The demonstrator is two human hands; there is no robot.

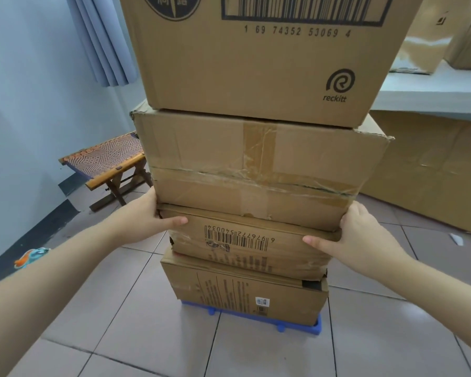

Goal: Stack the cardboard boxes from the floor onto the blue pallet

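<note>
Four cardboard boxes (pixel 256 170) stand stacked on the blue pallet (pixel 256 321), left hand (pixel 150 213) and right hand (pixel 362 232) apparently gripping the second box (pixel 245 248) at its ends.

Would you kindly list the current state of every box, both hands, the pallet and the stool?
top box: upright, sits atop stack
taped box: closed, tape wrinkled, corners crushed
barcode box: upside down, dented, gripped at both ends
bottom box: closed, rests on pallet
blue pallet: on floor, loaded
left hand: grips barcode box
right hand: grips barcode box
folding stool: unfolded, standing
</note>
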